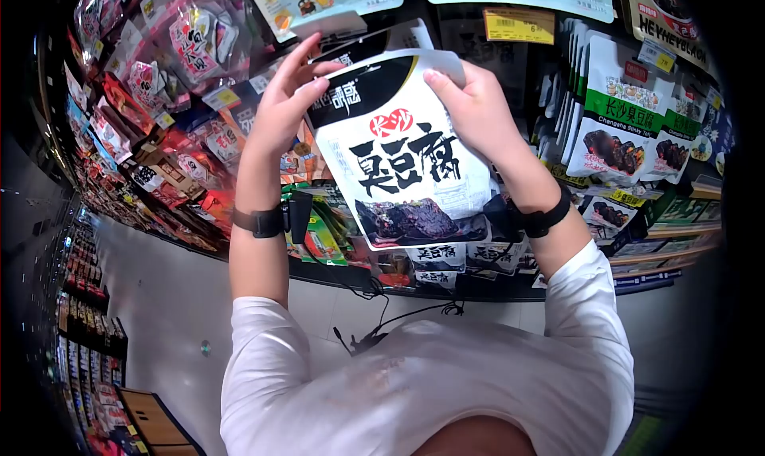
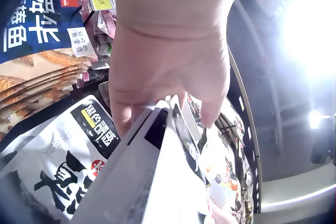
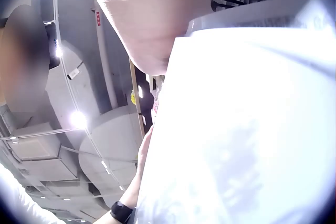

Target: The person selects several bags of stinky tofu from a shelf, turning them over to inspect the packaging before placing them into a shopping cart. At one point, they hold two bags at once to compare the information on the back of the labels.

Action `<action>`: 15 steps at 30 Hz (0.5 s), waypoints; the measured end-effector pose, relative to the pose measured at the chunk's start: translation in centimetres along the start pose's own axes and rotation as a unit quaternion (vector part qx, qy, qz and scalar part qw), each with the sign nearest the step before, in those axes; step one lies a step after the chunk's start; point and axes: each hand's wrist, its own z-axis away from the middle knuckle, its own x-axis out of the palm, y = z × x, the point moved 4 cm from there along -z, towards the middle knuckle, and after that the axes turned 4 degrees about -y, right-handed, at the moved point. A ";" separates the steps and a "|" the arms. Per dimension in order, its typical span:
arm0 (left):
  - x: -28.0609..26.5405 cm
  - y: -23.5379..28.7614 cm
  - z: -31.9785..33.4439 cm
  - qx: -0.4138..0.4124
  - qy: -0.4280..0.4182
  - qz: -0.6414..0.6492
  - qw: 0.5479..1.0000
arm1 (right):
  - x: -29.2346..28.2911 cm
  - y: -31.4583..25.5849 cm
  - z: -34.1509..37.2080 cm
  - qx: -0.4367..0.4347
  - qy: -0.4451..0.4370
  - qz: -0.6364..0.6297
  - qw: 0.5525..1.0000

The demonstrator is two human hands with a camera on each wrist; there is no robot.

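Both hands hold up a white and black stinky tofu packet (image 1: 398, 149), its printed front tilted toward the head camera. At its upper right corner the right hand (image 1: 478, 105) grips it, thumb on the front and fingers hidden behind. My left hand (image 1: 288, 97) is at the upper left corner, thumb over the black edge and fingers spread behind. A second packet (image 1: 390, 41) shows behind the first. In the left wrist view, packet edges (image 2: 157, 124) run between thumb and fingers of the left hand. The packet's pale surface (image 3: 236, 129) fills much of the right wrist view.
Hanging snack bags (image 1: 195, 45) crowd the rack on the left. Green and white stinky tofu packets (image 1: 617, 125) hang at right, near a yellow price tag (image 1: 518, 25). More tofu packets (image 1: 438, 257) lie below the held one. A cable (image 1: 382, 304) dangles before the white shirt.
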 end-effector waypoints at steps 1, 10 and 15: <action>-0.2 0.1 -0.1 0.005 0.002 0.005 1.000 | 0.3 0.4 -0.5 0.002 0.004 0.007 1.000; -4.0 -3.0 -1.3 0.092 0.147 -0.148 0.974 | 1.9 2.9 -3.7 0.036 0.023 0.036 0.998; -4.7 -4.7 -2.1 0.059 0.183 -0.155 0.969 | 1.8 3.0 -4.5 0.057 0.029 0.103 0.993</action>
